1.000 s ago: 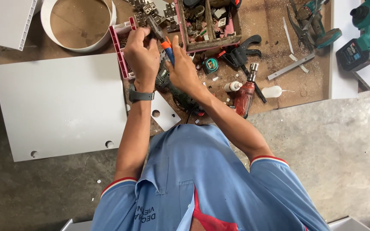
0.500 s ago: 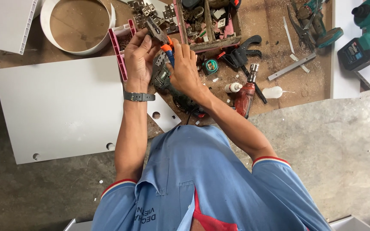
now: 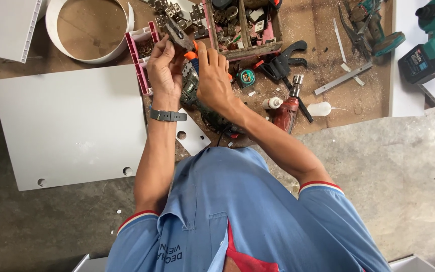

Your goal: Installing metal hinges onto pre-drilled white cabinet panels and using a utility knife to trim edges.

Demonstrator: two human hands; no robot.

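Both my hands closed on the orange-handled pliers, raised over the workbench

My left hand [image 3: 164,68] and right hand [image 3: 212,75] sit side by side, gripping the pliers [image 3: 181,36] between them; their long axis runs up and to the left, metal nose pointing away from me toward the pink plastic bin [image 3: 142,55]. My right hand is nearer the handles. Beneath lies a dark power tool [image 3: 192,88] on the sawdust-covered bench [image 3: 323,30], beside a smooth white panel [image 3: 66,126].

Your hands [image 3: 164,68] hide most of orange-handled pliers [image 3: 181,38]; gripped piece unreadable. Drill [image 3: 431,48] cut off by right edge. Tray [image 3: 242,25] contents too small to tell.
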